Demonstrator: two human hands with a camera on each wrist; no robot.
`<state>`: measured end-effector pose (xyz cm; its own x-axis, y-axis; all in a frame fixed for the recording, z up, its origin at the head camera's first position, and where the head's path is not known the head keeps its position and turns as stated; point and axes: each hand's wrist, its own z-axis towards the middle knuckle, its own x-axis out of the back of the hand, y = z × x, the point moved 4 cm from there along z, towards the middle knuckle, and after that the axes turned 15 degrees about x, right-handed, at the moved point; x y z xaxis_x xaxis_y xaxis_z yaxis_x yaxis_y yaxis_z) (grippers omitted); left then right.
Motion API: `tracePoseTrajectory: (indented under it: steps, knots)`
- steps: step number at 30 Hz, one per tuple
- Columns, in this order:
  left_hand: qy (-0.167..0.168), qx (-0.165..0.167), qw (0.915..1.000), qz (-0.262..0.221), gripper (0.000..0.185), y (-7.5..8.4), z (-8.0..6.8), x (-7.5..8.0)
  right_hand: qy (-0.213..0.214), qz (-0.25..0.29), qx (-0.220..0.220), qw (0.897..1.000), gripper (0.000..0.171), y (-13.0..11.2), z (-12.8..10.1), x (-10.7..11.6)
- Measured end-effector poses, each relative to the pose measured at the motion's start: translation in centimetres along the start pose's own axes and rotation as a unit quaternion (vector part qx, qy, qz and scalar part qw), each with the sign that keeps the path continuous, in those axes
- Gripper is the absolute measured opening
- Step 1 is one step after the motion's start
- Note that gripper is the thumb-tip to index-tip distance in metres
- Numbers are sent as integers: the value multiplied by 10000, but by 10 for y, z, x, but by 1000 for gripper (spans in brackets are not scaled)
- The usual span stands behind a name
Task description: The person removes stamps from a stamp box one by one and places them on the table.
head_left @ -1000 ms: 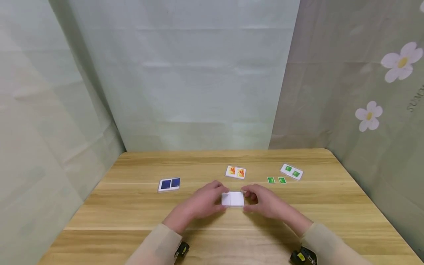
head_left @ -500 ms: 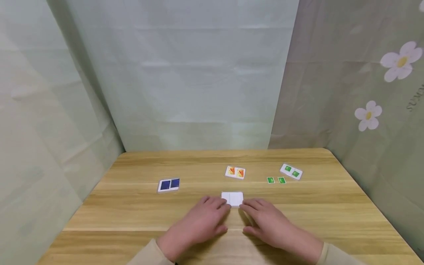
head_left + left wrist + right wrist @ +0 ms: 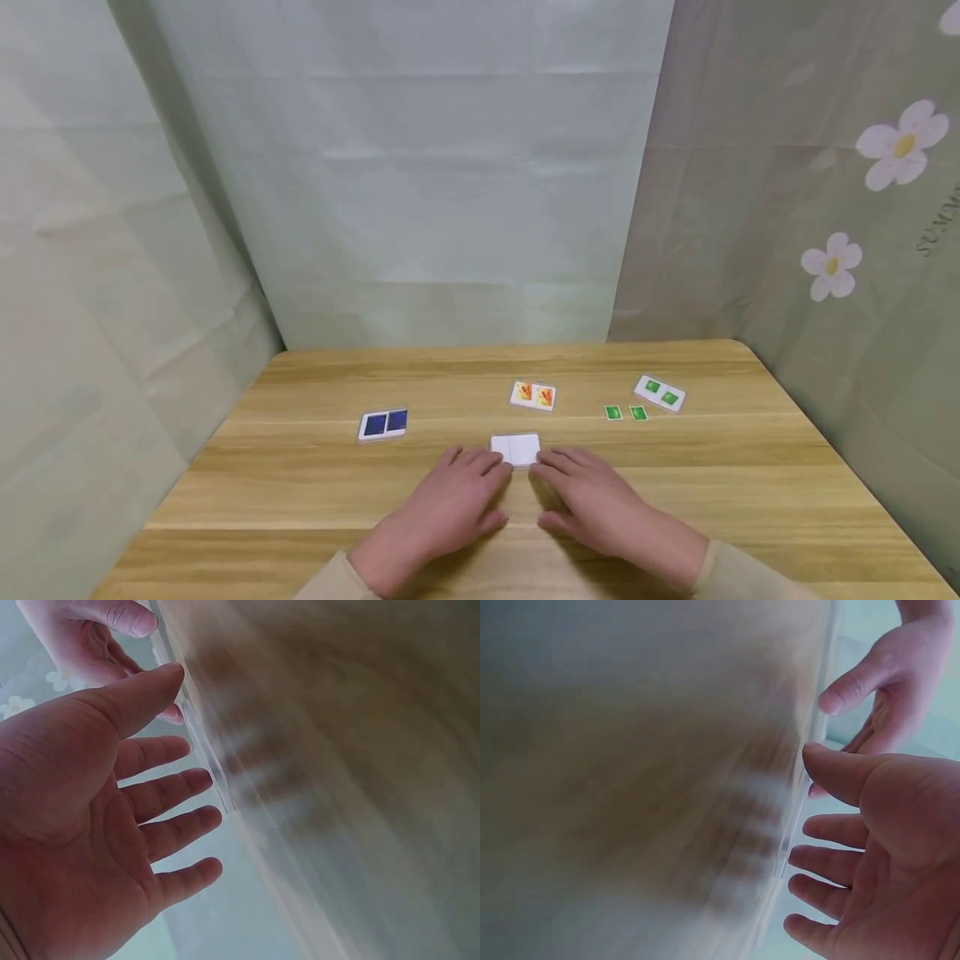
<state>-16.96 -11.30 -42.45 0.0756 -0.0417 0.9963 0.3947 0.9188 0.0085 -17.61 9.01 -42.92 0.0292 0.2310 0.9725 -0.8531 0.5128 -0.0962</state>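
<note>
Your left hand [image 3: 448, 508] lies flat on the table [image 3: 300, 500] with fingers straight and relaxed, holding nothing; its fingertips sit just short of the white card [image 3: 515, 449], perhaps brushing its near edge, though you cannot tell for sure from the head view. Your right hand [image 3: 600, 508] mirrors it, fingers spread and empty, tips just beside the card's right near corner. The white card lies flat at the table's middle, between both sets of fingertips.

The risk, as you stand, is a nudge: with both hands this close, a small slide forward would likely push the white card toward the orange card [image 3: 533, 395] just beyond it. Thin cards lying flat are also hard to lift, so a pinch may skid rather than grip.

Going left to right for room: the blue card [image 3: 383, 423] sits well apart on the left with bare wood around it. On the right, two small green tiles [image 3: 626, 412] lie just beside the green card [image 3: 659, 392], which is nearer the table's rounded right corner than anything else.
</note>
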Motion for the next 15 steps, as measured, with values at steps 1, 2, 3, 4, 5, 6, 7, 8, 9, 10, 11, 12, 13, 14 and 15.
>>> tracePoseTrajectory:
  steps: [1,2,3,4,5,6,7,8,9,10,11,12,13,14,15]
  knots:
    - [53,14,10000,-4,61,-1,0,0,1,-5,15,10000,62,0,3,0]
    - [90,32,10000,4,61,-3,-1,0,3,-5,36,10000,62,1,6,0]
    - [142,48,9999,15,62,-5,-1,0,1,-20,66,10000,62,1,9,-1]
    - [186,65,9998,8,62,-7,-1,0,-20,-27,80,10000,62,2,13,-1]
    - [224,87,9997,0,62,-9,-1,1,-31,-43,101,9999,62,2,16,-1]
    - [254,110,9996,-11,62,-11,-1,2,-37,-67,127,9999,62,3,19,-2]
    - [276,136,9995,-22,62,-13,-1,2,-44,-72,143,9999,62,3,23,-2]
    - [276,167,9995,-47,62,-15,0,3,-57,-83,155,9998,61,4,27,-3]
    - [274,196,9994,-84,62,-17,1,3,-72,-88,154,9998,61,4,30,-3]
    - [246,232,9993,-125,61,-19,1,4,-93,-88,147,9998,61,5,33,-4]
    - [234,265,9993,-155,61,-21,3,3,-112,-97,147,9998,61,6,37,-5]
    - [225,296,9991,-183,61,-24,4,3,-102,-79,155,9998,61,7,40,-5]
    - [200,343,9989,-229,61,-26,5,3,-110,-67,152,9998,60,7,43,-6]
    - [186,388,9987,-270,60,-29,7,2,-122,-73,152,9998,60,8,47,-7]
    - [175,440,9984,-304,60,-32,8,2,-135,-78,152,9998,60,9,50,-7]
